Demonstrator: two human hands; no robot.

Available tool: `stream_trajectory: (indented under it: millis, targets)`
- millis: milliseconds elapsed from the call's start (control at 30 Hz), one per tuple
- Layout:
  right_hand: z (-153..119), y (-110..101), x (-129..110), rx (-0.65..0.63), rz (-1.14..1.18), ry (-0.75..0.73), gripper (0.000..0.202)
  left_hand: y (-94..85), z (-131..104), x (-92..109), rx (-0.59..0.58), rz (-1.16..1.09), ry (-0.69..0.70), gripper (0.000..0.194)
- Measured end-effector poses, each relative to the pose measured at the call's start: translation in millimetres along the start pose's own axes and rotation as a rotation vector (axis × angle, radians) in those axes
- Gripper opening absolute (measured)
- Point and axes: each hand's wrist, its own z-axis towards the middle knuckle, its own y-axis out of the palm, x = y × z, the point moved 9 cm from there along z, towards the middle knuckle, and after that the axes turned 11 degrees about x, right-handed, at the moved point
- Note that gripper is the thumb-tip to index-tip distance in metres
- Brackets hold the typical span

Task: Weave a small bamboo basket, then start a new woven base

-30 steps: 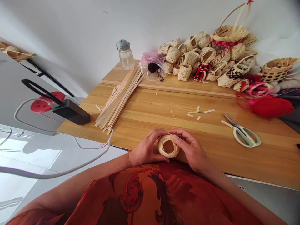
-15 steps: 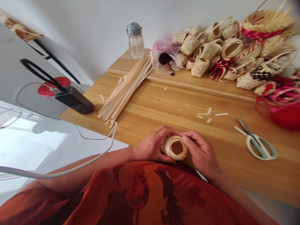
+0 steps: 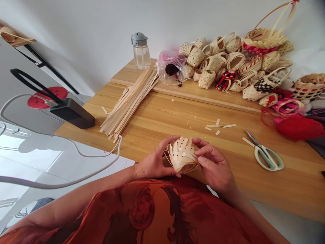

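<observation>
Between my two hands is a small woven basket (image 3: 182,152) of pale flat strips, tilted so its patterned side faces up and its rim points down toward me. My left hand (image 3: 158,159) grips it from the left, thumb below and fingers along the upper edge. On the other side, my right hand (image 3: 215,166) pinches the basket's right edge between thumb and fingers. A few strip ends stick out at the top and left of the weave. The basket's inside is mostly hidden.
A bundle of pale strips (image 3: 132,101) lies left of centre. Scissors (image 3: 266,156) and cut scraps (image 3: 220,126) lie to the right. Finished baskets (image 3: 213,64) crowd the back, beside red yarn (image 3: 299,128). A water bottle (image 3: 141,51) and dark power bank (image 3: 73,113) stand left; a white cable (image 3: 111,167) crosses there.
The basket has been turned in my hands: its round opening faced up toward me before, and now its woven side shows. The whole view has shifted slightly to the right.
</observation>
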Motion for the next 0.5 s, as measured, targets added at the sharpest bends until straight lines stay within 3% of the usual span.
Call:
stream_trajectory:
  millis: [133,233,333,500]
  targets:
    - [-5,1,5,-0.006,0.047,0.093,0.006,6.9,-8,1,-0.069,-0.127,-0.078,0.112]
    - [-13,5,12,-0.027,0.131,0.247,0.016,10.0,-12,0,-0.095,-0.234,-0.176,0.094]
    - [-22,14,18,-0.095,0.210,0.384,0.032,11.5,-15,1,-0.088,-0.190,-0.251,0.084]
    - [-27,20,18,-0.152,0.227,0.383,0.048,13.4,-18,6,-0.068,-0.117,-0.265,0.085]
